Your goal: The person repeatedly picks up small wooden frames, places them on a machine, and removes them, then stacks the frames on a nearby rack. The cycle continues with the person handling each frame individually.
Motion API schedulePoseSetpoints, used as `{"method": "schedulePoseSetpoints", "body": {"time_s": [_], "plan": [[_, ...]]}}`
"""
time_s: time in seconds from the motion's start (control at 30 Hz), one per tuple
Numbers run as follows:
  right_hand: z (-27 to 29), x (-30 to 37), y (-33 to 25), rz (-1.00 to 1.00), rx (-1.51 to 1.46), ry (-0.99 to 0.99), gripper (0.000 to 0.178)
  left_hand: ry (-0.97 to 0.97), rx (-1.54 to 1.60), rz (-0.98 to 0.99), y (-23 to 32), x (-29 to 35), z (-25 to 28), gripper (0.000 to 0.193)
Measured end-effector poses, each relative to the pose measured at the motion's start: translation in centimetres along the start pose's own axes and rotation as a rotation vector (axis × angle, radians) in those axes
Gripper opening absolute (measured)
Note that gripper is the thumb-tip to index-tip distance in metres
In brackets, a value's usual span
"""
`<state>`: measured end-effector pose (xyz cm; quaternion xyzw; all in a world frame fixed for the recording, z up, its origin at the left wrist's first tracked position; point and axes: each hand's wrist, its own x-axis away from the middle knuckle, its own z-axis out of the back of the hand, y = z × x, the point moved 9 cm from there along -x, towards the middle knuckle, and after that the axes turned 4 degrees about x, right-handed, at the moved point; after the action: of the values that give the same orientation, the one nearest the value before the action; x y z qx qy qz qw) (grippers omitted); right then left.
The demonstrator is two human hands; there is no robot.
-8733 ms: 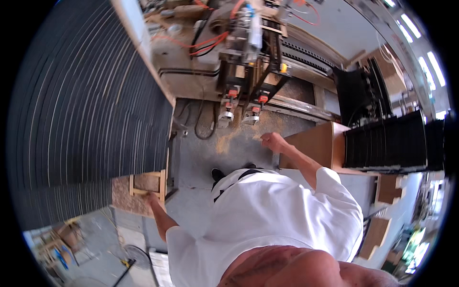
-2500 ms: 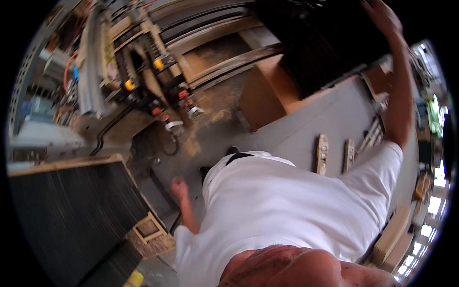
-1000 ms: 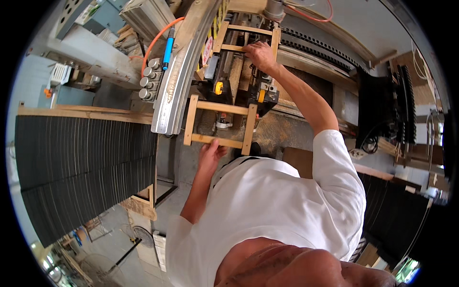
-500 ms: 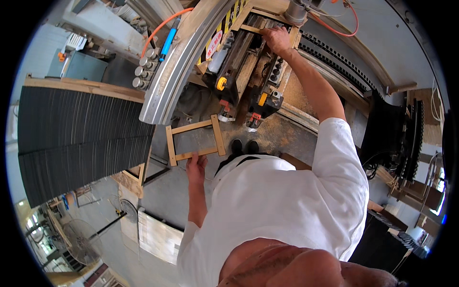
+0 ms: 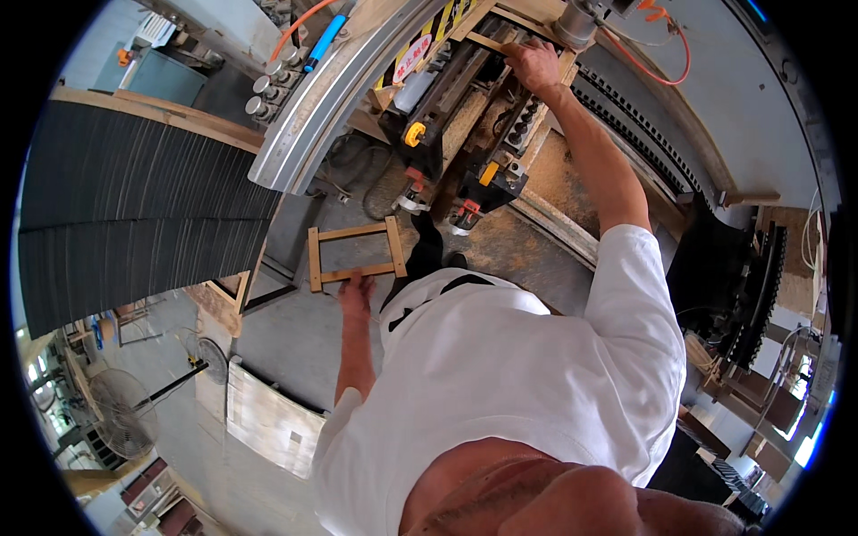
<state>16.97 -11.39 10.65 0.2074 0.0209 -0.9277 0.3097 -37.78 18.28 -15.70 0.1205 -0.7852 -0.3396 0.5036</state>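
My left hand (image 5: 357, 293) is closed on the near rail of a small open wooden frame (image 5: 352, 233), holding it low at my left side above the grey floor. My right arm reaches far forward over a machine (image 5: 492, 116) with two dark parallel rails. There my right hand (image 5: 536, 70) is closed on a second wooden frame (image 5: 487, 42) lying across the machine's far end. Part of that frame is hidden by my fingers. Yellow knobs (image 5: 415, 134) and black end blocks sit at the machine's near end.
A tall stack of dark strips (image 5: 134, 205) stands at the left, behind a curved metal beam (image 5: 308, 116). Sawdust (image 5: 527, 255) covers the floor by the machine. A standing fan (image 5: 125, 411) and a pale panel (image 5: 273, 420) are at the lower left. Black racks (image 5: 715, 268) stand right.
One foot has stepped forward toward the machine. My left hand and its frame have shifted slightly left in view, while my right hand stays on the frame in the machine.
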Motion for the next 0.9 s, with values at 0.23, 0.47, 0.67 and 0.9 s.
{"method": "schedulePoseSetpoints", "body": {"time_s": [0.23,0.47,0.67,0.9], "plan": [[0.8,0.1,-0.2,0.040,-0.027,0.060,0.025,0.008,-0.020,-0.034,0.3,-0.9,2.2,0.023],[0.6,0.4,0.0,-0.016,-0.001,0.035,0.027,0.043,0.106,-0.096,2.8,2.4,5.9,0.023],[0.0,-0.4,1.5,-0.217,0.131,-0.230,0.044,0.117,0.021,-0.287,8.4,3.3,16.5,0.019],[10.5,0.8,-7.1,-0.341,-0.526,0.253,0.044,0.526,0.036,-0.443,18.1,5.6,31.6,0.035]]}}
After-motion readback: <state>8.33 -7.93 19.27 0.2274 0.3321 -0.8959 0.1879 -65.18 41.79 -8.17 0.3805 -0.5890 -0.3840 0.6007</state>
